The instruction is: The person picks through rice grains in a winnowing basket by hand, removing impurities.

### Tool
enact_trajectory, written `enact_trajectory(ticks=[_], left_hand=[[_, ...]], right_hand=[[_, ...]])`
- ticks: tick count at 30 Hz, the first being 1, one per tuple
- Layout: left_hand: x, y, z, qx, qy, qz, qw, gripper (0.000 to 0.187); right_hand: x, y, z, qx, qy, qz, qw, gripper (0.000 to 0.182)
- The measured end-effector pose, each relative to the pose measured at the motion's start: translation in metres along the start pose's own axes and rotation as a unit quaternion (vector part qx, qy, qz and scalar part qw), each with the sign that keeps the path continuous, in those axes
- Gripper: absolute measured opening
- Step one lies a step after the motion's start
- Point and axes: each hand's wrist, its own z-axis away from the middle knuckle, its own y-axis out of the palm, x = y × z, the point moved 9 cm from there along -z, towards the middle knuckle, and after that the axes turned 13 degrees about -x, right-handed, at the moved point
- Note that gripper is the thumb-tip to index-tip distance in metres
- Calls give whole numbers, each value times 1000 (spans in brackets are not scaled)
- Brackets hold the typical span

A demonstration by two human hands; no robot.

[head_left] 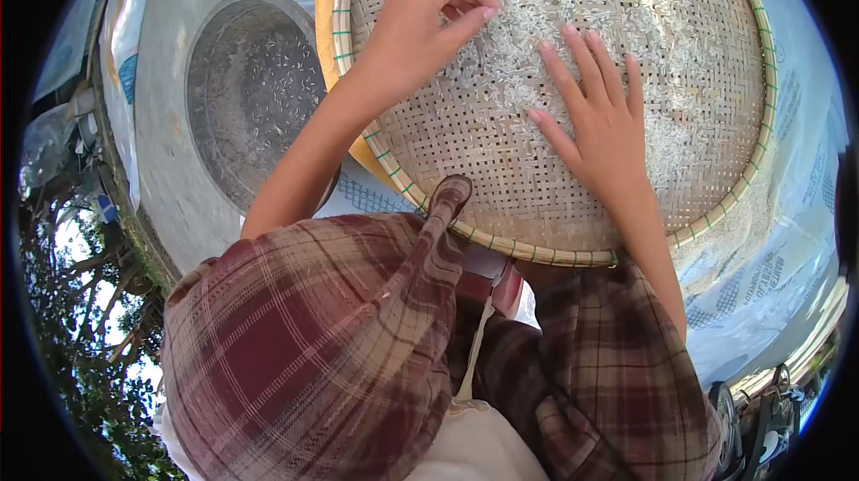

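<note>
A round woven bamboo winnowing tray [501,181] with a green-stitched rim lies in front of me, and pale rice grains [519,78] are spread over its middle and far side. Above the grains, on the tray's left half, my left hand [420,34] is bent with thumb and forefinger tips together. Anything in that pinch is too small to make out. My right hand [599,123] rests palm down with fingers spread, its fingertips among the grains right of the middle.
Left of the tray stands a grey bowl [210,114] with scattered grains inside. Printed white and blue sacking [743,293] lies under and around the tray. Plaid sleeves [304,320] surround my arms near the tray's front rim. Trees show at the lower left.
</note>
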Motion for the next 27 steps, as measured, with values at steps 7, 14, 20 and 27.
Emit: enact_trajectory(ticks=[7, 14, 20, 27], left_hand=[[-21, 16, 0, -2, 163, -104, 981, 11], [-39, 35, 9, 35, 270, -265, 925, 9], [-18, 19, -2, 53, 100, -97, 989, 15], [41, -36, 22, 45, -243, 224, 943, 15]], right_hand=[[-2, -2, 0, 1, -4, 9, 1000, 56], [-2, -1, 1, 1, 1, 9, 1000, 56], [-1, -1, 0, 4, 1, 9, 1000, 57], [-2, 0, 1, 1, 4, 7, 1000, 57]])
